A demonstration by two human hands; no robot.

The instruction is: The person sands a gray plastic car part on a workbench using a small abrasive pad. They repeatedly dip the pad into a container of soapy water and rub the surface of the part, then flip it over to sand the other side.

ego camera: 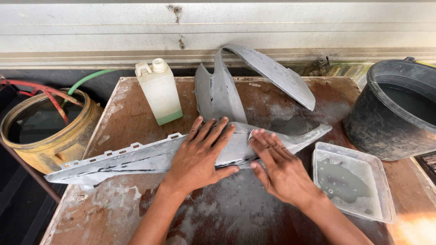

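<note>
A long grey plastic body panel lies across a wet brown table, its tabbed edge toward the back. My left hand rests flat on the panel's middle, fingers spread. My right hand presses on the panel just to the right, fingers together; whether something thin lies under them is hidden. A second curved grey panel stands behind, arching over to the right.
A pale plastic jug stands at the back left of the table. A clear tub of cloudy water sits at the right, beside a black bucket. A yellow drum with hoses stands off the left edge.
</note>
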